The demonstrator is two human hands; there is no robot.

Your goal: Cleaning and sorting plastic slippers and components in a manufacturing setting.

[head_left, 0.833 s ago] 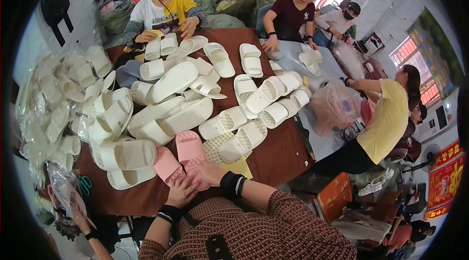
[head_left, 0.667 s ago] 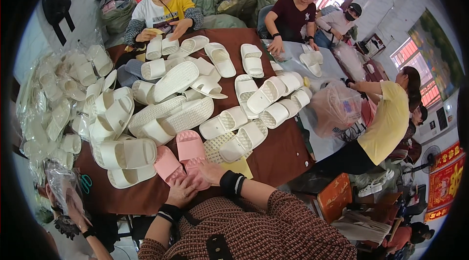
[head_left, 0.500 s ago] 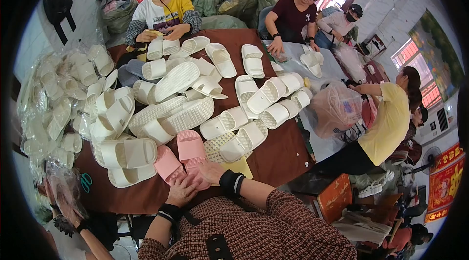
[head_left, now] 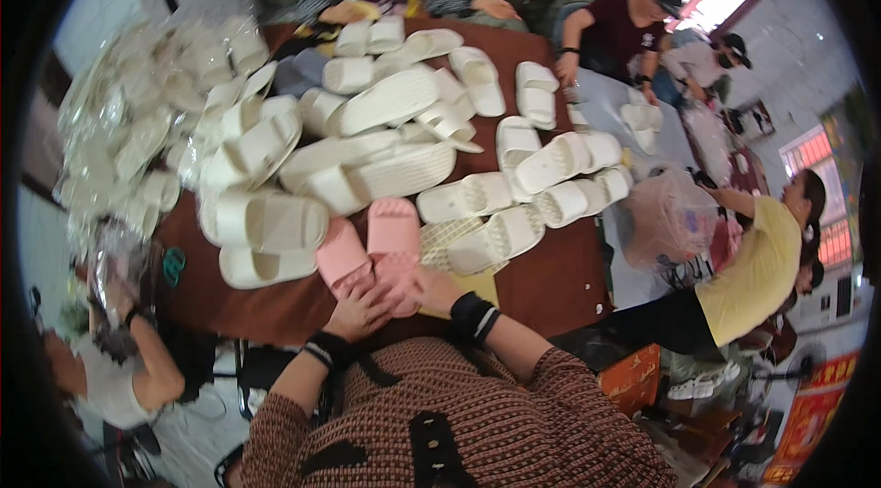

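Two pink slippers [head_left: 393, 229] lie side by side at the near edge of the table, their heel ends toward me. My left hand [head_left: 361, 309] is closed over the heel end of the left one, fingers bent on it. On the outer side of the right one, my right hand [head_left: 437, 290] grips near the heel; its fingertips are partly hidden. Just right of the pair, a dotted sheet [head_left: 447, 233] and a yellow sheet [head_left: 485, 288] lie partly under a white slipper [head_left: 496, 238]. Several more white slippers [head_left: 385, 101] are heaped beyond my hands.
A pile of bagged white slippers [head_left: 138, 121] covers the left of the brown-covered table [head_left: 541, 291]. Teal scissors [head_left: 173, 266] lie near its left edge. Co-workers stand or sit around; one in yellow [head_left: 757, 249] handles a large clear bag [head_left: 668, 213] at the right table.
My view has tilted and shifted, so the table sits higher and farther right in the picture. My hands stay on the pink slippers. The co-worker opposite has stretched one arm out sideways.
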